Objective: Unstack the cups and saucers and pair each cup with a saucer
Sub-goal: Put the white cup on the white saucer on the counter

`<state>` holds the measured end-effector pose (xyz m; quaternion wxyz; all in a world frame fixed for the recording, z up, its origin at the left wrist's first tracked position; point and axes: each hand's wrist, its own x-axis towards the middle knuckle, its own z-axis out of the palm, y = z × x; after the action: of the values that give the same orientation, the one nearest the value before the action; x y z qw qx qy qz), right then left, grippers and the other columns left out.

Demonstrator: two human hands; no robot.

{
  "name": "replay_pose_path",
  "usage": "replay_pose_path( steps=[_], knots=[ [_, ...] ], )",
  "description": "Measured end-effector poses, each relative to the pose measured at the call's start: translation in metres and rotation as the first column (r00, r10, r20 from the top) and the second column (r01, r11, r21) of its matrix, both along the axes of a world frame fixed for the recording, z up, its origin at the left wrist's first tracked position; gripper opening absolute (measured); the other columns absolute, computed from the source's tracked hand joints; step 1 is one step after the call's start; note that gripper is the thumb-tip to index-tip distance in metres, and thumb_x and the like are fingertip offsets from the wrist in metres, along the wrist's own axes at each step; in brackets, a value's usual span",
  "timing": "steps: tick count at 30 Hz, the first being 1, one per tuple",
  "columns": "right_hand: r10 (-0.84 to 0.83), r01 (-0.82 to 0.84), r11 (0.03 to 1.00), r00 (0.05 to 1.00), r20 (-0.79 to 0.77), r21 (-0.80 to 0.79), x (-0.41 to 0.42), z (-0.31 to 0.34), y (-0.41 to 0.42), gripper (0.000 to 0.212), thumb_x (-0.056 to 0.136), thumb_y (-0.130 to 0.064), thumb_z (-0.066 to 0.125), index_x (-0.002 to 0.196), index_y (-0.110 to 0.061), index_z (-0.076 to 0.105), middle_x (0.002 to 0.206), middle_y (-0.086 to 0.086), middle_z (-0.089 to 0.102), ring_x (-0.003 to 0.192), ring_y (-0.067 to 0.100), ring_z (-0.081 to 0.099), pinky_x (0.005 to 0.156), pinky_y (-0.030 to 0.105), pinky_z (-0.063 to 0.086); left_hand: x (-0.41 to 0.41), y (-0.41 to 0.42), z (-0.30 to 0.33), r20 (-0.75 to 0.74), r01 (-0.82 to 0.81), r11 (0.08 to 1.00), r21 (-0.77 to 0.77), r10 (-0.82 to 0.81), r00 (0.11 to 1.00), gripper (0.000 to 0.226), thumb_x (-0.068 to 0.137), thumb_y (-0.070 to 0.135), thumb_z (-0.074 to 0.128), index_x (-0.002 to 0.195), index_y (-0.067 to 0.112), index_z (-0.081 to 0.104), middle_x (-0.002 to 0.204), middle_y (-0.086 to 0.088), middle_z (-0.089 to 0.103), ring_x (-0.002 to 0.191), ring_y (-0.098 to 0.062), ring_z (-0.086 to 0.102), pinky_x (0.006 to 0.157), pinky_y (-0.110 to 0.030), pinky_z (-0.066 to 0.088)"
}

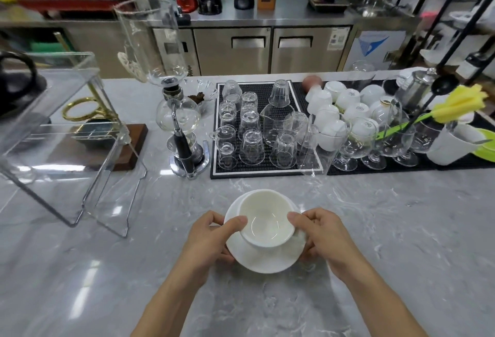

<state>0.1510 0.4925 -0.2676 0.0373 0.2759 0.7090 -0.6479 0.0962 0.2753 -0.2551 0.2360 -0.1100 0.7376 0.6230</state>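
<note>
A white cup point(263, 219) stands on a white saucer point(263, 260) in the middle of the grey marble counter, near me. It looks like a stack, but I cannot tell how many pieces it holds. My left hand point(211, 237) grips the stack from the left, thumb on the cup's rim and fingers curled under the saucer's edge. From the right, my right hand point(321, 232) grips it the same way, thumb on the cup's rim. The cup's handle is hidden.
A black mat point(214, 128) with several upturned glasses lies behind the stack. To its right are several white cups point(345, 101), stemmed glasses point(353, 146) and a yellow brush point(460, 103). A siphon brewer point(182, 122) and a clear acrylic cover point(67, 133) stand at the left.
</note>
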Motion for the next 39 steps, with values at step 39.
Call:
replay_pose_path(
  steps=[39],
  knots=[
    [0.472, -0.472, 0.880, 0.881, -0.010, -0.053, 0.000, 0.051, -0.263, 0.055, 0.059, -0.040, 0.079, 0.094, -0.002, 0.062, 0.077, 0.025, 0.064, 0.051, 0.027, 0.057, 0.046, 0.036, 0.053, 0.099, -0.271, 0.040, 0.006, -0.455, 0.889, 0.054, 0.456, 0.890, 0.065, 0.041, 0.045, 0.085, 0.081, 0.007, 0.050, 0.059, -0.011, 0.062, 0.045, -0.025, 0.048, 0.038, -0.027, 0.041]
  ],
)
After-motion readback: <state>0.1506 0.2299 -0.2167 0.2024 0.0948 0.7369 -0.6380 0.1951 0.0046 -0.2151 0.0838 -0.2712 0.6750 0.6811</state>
